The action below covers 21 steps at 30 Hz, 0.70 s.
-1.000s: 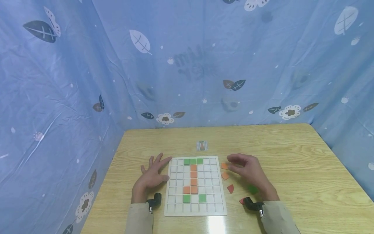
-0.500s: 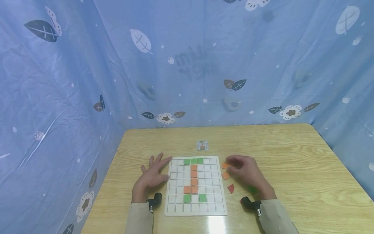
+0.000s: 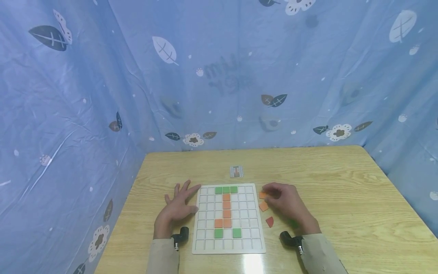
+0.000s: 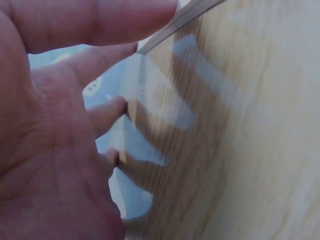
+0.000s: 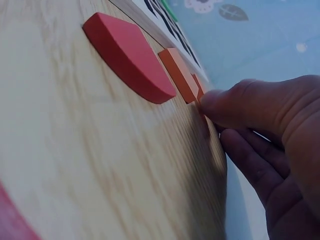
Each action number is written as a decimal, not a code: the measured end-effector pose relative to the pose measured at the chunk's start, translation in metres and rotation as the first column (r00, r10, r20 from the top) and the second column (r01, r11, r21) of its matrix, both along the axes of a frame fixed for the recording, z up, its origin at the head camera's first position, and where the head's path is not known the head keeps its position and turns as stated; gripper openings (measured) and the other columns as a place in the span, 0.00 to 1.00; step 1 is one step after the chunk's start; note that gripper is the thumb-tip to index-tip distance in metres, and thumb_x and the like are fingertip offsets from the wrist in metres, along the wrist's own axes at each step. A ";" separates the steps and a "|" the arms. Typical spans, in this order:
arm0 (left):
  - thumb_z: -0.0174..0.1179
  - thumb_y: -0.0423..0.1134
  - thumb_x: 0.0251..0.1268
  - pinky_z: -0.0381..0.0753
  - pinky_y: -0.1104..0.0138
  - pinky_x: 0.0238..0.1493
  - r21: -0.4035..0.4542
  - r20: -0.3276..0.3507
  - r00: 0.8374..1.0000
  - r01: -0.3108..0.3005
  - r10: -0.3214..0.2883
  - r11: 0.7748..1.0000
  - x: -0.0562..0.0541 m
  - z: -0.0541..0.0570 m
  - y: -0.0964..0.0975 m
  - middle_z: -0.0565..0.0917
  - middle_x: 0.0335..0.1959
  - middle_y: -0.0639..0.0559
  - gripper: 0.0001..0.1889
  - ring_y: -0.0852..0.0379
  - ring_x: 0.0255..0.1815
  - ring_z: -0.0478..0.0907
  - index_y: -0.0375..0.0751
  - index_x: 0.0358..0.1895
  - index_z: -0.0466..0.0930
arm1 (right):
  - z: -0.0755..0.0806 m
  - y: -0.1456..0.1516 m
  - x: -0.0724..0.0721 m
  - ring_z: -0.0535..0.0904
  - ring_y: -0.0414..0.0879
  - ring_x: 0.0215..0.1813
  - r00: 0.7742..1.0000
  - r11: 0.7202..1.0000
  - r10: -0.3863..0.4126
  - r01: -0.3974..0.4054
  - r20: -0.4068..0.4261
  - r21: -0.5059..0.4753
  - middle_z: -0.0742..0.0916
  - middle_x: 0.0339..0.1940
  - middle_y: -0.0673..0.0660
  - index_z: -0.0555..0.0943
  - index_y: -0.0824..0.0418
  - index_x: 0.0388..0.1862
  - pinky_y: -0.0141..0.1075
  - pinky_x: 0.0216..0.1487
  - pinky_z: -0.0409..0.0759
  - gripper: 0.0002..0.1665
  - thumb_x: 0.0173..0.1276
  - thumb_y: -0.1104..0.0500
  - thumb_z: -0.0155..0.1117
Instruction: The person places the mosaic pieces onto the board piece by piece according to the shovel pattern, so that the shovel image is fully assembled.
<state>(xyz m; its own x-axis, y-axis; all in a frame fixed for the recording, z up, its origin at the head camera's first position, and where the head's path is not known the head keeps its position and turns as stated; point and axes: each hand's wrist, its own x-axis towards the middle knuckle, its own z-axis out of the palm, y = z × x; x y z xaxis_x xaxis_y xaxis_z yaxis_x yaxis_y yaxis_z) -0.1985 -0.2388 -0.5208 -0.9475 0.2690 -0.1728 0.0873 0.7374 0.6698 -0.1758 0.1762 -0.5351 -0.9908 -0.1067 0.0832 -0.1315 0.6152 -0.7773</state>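
Observation:
A white gridded board (image 3: 244,220) lies on the table with green and orange square tiles set in some of its cells. My left hand (image 3: 178,207) rests at the board's left side, fingers spread, with thumb and index fingertip at its edge. Just right of the board, my right hand (image 3: 286,199) pinches the farther orange square tile (image 3: 262,195) between thumb and fingers; the tile is partly covered by them. A second orange tile (image 3: 263,206) lies nearer, close by the thumb. In the right wrist view the thumb overlaps the farther orange tile (image 5: 198,85).
A red quarter-round piece (image 3: 270,222) lies right of the board, with another red piece (image 5: 12,215) at the right wrist view's corner. A green piece (image 3: 293,223) is mostly hidden under the right wrist. Behind the board lies a small pattern card (image 3: 236,171). Blue curtains surround the table.
My right hand has moved slightly left, and its fingers and thumb have closed in around the farther orange tile. My left hand and the tiles on the board stay as they were.

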 end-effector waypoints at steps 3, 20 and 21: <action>0.69 0.34 0.59 0.17 0.19 0.76 0.004 -0.001 1.000 0.000 0.000 1.000 0.000 0.000 0.000 0.48 0.93 0.38 0.45 0.25 0.91 0.28 0.56 0.84 0.70 | 0.001 -0.002 0.000 0.91 0.50 0.58 1.000 1.000 -0.001 0.001 -0.024 0.023 0.94 0.54 0.51 0.92 0.55 0.57 0.49 0.62 0.89 0.20 0.66 0.66 0.78; 0.69 0.35 0.60 0.17 0.19 0.77 0.001 0.008 1.000 0.005 -0.005 1.000 0.000 -0.001 -0.001 0.49 0.93 0.39 0.45 0.26 0.92 0.28 0.56 0.84 0.70 | 0.017 0.004 0.000 0.92 0.50 0.58 1.000 0.998 0.014 -0.014 0.004 -0.064 0.94 0.56 0.53 0.92 0.55 0.56 0.35 0.59 0.89 0.18 0.68 0.66 0.78; 0.69 0.35 0.60 0.17 0.19 0.76 0.003 0.009 1.000 0.005 -0.005 1.000 0.000 -0.001 -0.001 0.49 0.93 0.39 0.45 0.26 0.92 0.28 0.56 0.84 0.69 | 0.020 0.004 0.001 0.92 0.51 0.58 1.000 0.997 0.015 -0.015 0.000 -0.070 0.94 0.56 0.53 0.92 0.55 0.56 0.34 0.58 0.89 0.18 0.68 0.66 0.78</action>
